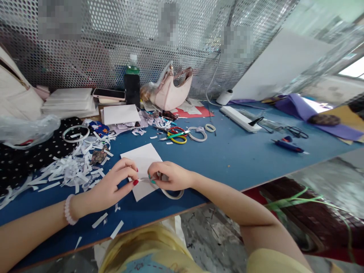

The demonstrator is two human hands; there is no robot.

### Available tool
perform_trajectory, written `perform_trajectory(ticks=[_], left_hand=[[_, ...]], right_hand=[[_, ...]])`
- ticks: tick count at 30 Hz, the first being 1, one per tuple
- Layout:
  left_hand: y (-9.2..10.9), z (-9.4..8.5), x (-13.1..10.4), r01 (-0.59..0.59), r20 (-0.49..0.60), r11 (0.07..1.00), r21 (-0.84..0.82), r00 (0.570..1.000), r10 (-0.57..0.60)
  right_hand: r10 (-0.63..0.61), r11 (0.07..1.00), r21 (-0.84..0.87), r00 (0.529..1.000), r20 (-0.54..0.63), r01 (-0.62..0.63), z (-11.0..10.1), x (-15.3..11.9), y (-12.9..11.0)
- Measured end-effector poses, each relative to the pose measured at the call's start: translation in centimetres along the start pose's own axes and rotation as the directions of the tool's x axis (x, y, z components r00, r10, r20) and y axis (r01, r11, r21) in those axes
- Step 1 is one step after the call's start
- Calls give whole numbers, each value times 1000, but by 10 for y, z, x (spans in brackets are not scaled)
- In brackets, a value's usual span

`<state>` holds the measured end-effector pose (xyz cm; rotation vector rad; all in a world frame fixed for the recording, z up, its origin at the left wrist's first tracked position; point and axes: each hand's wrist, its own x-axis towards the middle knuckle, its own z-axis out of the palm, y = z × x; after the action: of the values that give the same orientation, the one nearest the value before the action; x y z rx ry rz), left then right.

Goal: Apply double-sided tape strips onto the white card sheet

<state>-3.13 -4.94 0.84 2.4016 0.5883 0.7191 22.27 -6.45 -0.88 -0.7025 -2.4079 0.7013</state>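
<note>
A white card (146, 153) lies tilted on the blue table in front of me. Over its lower left part, my left hand (121, 182) is closed in a pinch on the end of a thin whitish strip of tape (144, 179). The strip runs across to my right hand (173, 176), whose fingers are curled round a roll of tape (174, 196). Part of the roll's ring shows below that palm, by the card's right edge; the rest is hidden behind the fingers.
White paper scraps (72, 167) are heaped at left. Beyond the card lie scissors (178, 135) and more tape rolls (197, 134). A blue cutter-like tool (288, 145) and a white power strip (240, 118) are at right. A pink handbag (173, 93) and a bottle (132, 83) stand behind.
</note>
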Motion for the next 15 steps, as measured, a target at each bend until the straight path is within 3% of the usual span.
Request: perform_trajectory(ticks=[7, 11, 15], left_hand=[[-2, -2, -2, -25, -43, 1000, -7, 999, 25], [-3, -3, -1, -31, -46, 999, -22, 998, 30], [-3, -3, -1, -41, -41, 999, -25, 998, 40]], right_hand=[[54, 997, -53, 995, -84, -58, -15, 0, 4], [156, 984, -65, 978, -136, -166, -26, -2, 11], [298, 946, -66, 929, -219, -318, -39, -6, 27]])
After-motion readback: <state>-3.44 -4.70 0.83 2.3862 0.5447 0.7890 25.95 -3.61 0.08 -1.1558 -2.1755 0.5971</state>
